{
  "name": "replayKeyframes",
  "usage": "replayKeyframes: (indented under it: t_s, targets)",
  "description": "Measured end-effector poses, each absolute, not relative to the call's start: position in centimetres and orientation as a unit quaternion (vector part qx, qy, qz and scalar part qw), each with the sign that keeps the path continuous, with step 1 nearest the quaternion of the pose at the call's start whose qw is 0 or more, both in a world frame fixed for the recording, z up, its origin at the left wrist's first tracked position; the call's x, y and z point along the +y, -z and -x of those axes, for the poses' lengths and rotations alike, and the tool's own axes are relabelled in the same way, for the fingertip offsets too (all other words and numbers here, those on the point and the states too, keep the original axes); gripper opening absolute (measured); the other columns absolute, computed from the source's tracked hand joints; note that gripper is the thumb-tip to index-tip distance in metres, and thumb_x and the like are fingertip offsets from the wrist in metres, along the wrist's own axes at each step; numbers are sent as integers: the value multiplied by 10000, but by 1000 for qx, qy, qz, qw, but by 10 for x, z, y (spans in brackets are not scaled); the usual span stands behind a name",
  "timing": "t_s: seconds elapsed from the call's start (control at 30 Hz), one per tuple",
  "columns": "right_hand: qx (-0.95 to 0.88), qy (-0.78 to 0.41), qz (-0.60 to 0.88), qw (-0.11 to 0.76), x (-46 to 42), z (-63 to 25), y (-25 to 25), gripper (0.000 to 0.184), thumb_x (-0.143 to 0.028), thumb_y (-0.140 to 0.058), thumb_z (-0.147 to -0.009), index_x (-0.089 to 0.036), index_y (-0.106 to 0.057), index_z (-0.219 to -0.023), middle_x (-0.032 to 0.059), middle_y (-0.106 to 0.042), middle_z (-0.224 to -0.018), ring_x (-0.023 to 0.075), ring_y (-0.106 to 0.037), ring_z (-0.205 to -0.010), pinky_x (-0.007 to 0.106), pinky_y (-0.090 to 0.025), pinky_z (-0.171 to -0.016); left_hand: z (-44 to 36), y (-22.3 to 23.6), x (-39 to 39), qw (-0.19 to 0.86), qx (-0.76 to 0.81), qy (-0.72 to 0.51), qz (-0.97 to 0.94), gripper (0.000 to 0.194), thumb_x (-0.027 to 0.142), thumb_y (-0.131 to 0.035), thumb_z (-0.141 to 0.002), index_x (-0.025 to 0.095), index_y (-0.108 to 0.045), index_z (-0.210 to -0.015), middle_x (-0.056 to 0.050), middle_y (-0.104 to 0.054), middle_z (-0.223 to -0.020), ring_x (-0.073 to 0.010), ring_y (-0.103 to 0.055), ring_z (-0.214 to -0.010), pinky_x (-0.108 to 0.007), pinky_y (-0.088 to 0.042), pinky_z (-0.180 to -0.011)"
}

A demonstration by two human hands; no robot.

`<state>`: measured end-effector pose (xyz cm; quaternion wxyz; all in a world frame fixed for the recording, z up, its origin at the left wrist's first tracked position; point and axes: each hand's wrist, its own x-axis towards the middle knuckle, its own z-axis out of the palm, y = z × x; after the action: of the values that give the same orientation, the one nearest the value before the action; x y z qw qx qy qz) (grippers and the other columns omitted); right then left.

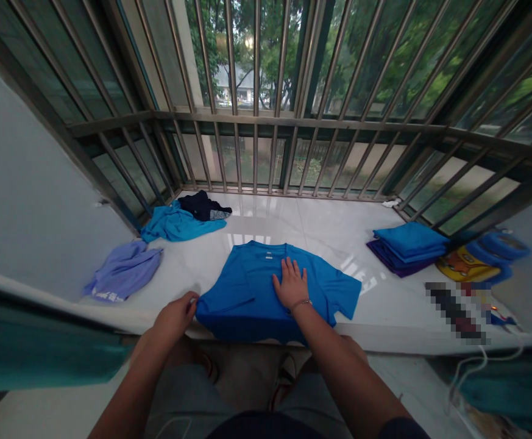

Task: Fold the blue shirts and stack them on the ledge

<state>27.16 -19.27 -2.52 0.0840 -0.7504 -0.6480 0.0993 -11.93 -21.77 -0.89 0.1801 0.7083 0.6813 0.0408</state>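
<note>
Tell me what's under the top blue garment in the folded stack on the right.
Under the folded blue garment lie more folded layers, a purple one showing at the bottom, on the white marble ledge. Their covered parts cannot be seen.

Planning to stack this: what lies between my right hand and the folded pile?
From your right hand, the head view shows the blue T-shirt's sleeve, then bare white ledge, up to the folded pile.
</note>
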Motion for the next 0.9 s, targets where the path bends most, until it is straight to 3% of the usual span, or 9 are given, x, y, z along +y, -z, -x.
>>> replayKeyframes:
  t_s: [0.2, 0.3, 0.37, 0.47, 0.53, 0.63, 0.9]
  targets:
    - [-649, -95, 749, 87, -192, -272, 28, 761, -560, -376, -1129, -161, -337, -1775, 102, -229, -1856, 322, -176, -1731, 628, -50, -1380, 95, 14, -206, 113, 606, -201, -762, 376, 347, -439, -1062, 212, -756, -1213, -118, -828, -1202, -289, -772, -1152, -437, -596, -1069]
    - [-648, -95, 751, 84, -192, -271, 27, 760, -561, -373, -1129, -165, -334, -1777, 99, -227, -1857, 321, -176, -1730, 625, -54, -1380, 46, 19, -190, 112, 493, -218, -835, 456, 377, -391, -1114, 213, -747, -1347, -119, -789, -1375, -275, -715, -1327, -465, -535, -1214]
    - [-647, -96, 752, 80, -193, -271, 25, 759, -562, -365, -1130, -170, -330, -1779, 102, -223, -1859, 323, -172, -1731, 624, -56, -1378, 12, 23, -173, 110, 457, -178, -864, 492, 399, -423, -1119, 218, -683, -1495, -114, -682, -1574, -283, -611, -1494, -505, -472, -1287]
    - [-649, -95, 751, 76, -193, -271, 24, 760, -567, -347, -1135, -170, -323, -1782, 113, -216, -1861, 327, -163, -1734, 621, -46, -1377, -20, 26, -137, 98, 515, -99, -846, 603, 446, -491, -1103, 189, -549, -1645, -134, -486, -1747, -318, -452, -1632, -564, -385, -1340]
    - [-649, -100, 750, 76, -193, -271, 24, 766, -573, -349, -1134, -170, -316, -1784, 113, -208, -1862, 325, -156, -1736, 621, -40, -1378, -24, 27, -112, 90, 560, -82, -820, 643, 459, -453, -1114, 158, -498, -1680, -161, -403, -1787, -340, -379, -1671, -601, -322, -1361]
    - [-649, -111, 748, 81, -192, -271, 24, 775, -584, -359, -1130, -175, -309, -1786, 108, -200, -1863, 323, -151, -1737, 625, -38, -1381, -15, 28, -85, 81, 590, -88, -798, 683, 482, -367, -1131, 126, -444, -1708, -189, -343, -1809, -370, -331, -1689, -641, -281, -1360]
    - [-671, -98, 732, 64, -208, -311, 21, 684, -540, -344, -1158, -226, -370, -1766, 100, -260, -1854, 301, -197, -1727, 590, -77, -1384, -7, 34, -83, 63, 588, -84, -802, 770, 597, -361, -1110, 152, -390, -1737, -165, -208, -1860, -367, -234, -1723, -614, -231, -1374]
